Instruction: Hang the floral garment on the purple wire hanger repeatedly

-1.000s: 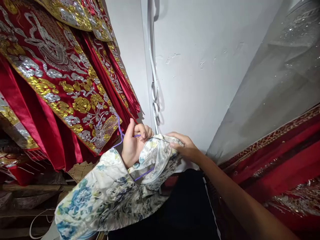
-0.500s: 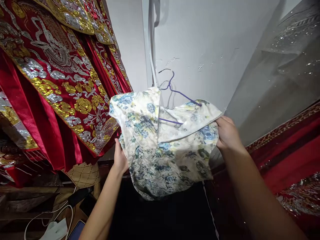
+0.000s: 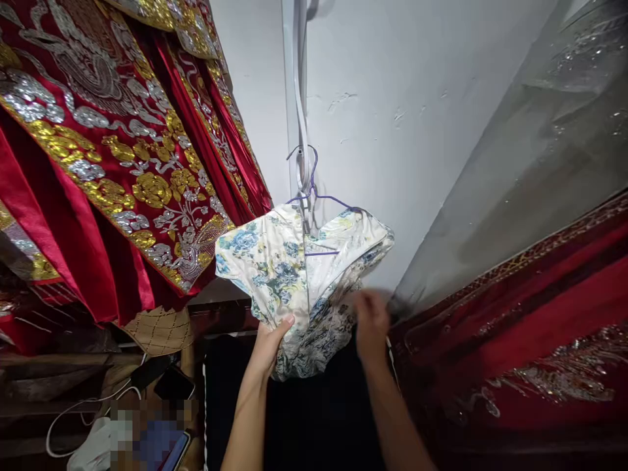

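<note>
A hanger (image 3: 314,190) hooks onto a strap (image 3: 300,131) that runs down the far wall (image 3: 392,98), and a floral garment (image 3: 299,275) hangs on it. The left hand (image 3: 271,343) grips the garment's lower left edge from below; the right hand (image 3: 371,324) is at its lower right, just beside the cloth. Embroidered robes (image 3: 112,150) hang to the left, a sheer drape (image 3: 515,183) and more embroidered cloth (image 3: 530,327) to the right. A phone (image 3: 173,386) and cable (image 3: 83,409) lie near left, below the robes

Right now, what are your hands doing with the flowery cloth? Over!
Left hand gripping floral garment from below. Right hand at its lower edge, blurred. Garment on purple hanger, at white strap. Red embroidered robes close left.
</note>
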`<state>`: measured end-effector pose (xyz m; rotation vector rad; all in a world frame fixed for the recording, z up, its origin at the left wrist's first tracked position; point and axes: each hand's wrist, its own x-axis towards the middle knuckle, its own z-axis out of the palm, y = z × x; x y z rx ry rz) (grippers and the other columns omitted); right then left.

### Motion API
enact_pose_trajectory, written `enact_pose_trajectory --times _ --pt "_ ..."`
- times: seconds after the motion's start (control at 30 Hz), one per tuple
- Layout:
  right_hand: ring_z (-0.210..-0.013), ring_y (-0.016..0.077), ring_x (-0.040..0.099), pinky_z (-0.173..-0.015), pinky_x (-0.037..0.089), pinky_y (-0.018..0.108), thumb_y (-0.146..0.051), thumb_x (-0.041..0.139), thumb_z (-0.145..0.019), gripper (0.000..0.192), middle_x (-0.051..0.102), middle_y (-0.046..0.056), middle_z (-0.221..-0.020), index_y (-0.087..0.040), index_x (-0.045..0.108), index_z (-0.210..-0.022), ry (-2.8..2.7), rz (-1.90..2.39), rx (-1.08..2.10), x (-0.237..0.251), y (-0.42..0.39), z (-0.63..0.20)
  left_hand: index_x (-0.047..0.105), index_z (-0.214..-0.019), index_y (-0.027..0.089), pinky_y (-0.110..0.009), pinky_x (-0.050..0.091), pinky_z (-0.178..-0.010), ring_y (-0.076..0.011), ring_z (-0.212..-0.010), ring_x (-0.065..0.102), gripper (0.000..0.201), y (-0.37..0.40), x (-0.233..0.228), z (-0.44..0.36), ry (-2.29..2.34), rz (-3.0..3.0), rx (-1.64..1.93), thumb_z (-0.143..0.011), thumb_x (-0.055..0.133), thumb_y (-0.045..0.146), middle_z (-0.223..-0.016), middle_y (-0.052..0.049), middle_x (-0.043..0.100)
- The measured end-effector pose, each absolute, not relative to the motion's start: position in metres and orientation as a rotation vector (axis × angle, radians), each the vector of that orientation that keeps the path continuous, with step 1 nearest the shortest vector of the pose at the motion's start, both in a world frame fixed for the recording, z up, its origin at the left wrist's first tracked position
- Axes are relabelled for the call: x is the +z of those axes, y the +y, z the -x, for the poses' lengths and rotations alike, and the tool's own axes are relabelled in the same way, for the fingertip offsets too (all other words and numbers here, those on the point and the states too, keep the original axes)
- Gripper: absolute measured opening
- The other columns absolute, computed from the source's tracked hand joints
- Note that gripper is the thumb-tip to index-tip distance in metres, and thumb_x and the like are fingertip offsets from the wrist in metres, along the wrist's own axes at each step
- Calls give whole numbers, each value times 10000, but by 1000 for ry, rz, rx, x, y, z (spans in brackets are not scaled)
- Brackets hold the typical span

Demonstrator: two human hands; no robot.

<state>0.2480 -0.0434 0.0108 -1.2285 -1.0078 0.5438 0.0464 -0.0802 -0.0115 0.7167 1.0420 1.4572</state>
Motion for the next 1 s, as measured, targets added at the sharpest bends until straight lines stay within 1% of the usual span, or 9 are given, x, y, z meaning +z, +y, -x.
enact_pose_trajectory --times 0.03,0.17,0.53,0.67,0.73,0.8,0.87,0.93,1.0 --pt "-609 195 573 -591 475 331 -522 552 -913 365 622 51 -686 -190 608 -775 -1114 1210 708 -2 -52 -233 524 -1454 231 -450 387 -1190 -321 -1373 543 795 -81 -12 -48 1038 -738 1462 -739 861 317 -1424 -138 619" --pt "-540 153 506 -561 402 286 -554 567 -935 439 506 -15 -538 -220 471 -666 -1450 1084 1228 -17 -69 -200 516 -1469 202 -436 428 -1156 -310 -1314 595 747 -85 -13 -50 983 -881 1481 -796 813 328 -1416 -141 623" --pt "-544 135 452 -564 343 278 -499 507 -981 429 483 -21 -559 -208 491 -666 -1510 1126 1129 15 -72 -223 568 -1387 172 -440 369 -1191 -327 -1373 531 642 -94 -9 -62 1214 -1023 1453 -818 786 376 -1424 -151 602" --pt "-496 138 416 -526 317 282 -468 536 -946 359 499 -23 -519 -213 559 -695 -1374 1146 1189 14 -69 -222 450 -1440 252 -455 272 -1234 -331 -1513 306 822 -99 -17 -76 1540 -967 1893 -730 857 329 -1588 -143 377" --pt "-475 135 409 -512 314 280 -450 547 -924 338 517 -20 -510 -213 569 -684 -1335 1126 1274 14 -70 -218 513 -1380 268 -453 213 -1249 -327 -1535 220 720 -100 -22 -85 1604 -1174 1996 -740 841 293 -1605 -128 326" --pt "-465 131 415 -504 317 276 -429 553 -909 327 527 -18 -498 -211 578 -667 -1348 1081 1379 16 -73 -215 596 -1285 258 -446 297 -1191 -321 -1431 381 477 -97 -26 -92 1509 -1417 1836 -832 745 273 -1477 -136 477" --pt "-443 123 413 -495 314 271 -399 549 -905 318 531 -17 -471 -204 604 -660 -1409 1058 1447 22 -75 -212 639 -1177 240 -391 445 -1005 -277 -1143 587 267 -91 -29 -95 1400 -1499 1648 -911 634 265 -1191 -115 635" --pt "-408 112 392 -478 299 267 -373 539 -903 316 529 -19 -437 -195 636 -661 -1442 1071 1439 33 -71 -213 655 -1015 221 -326 465 -801 -220 -860 601 116 -84 -29 -94 1353 -1515 1558 -937 585 271 -925 -65 637" --pt "-383 101 368 -452 279 260 -390 566 -883 315 511 -26 -411 -186 660 -662 -1374 1087 1384 51 -57 -217 628 -846 209 -299 422 -715 -190 -741 542 114 -79 -29 -92 1336 -1558 1533 -929 595 279 -789 -34 579"
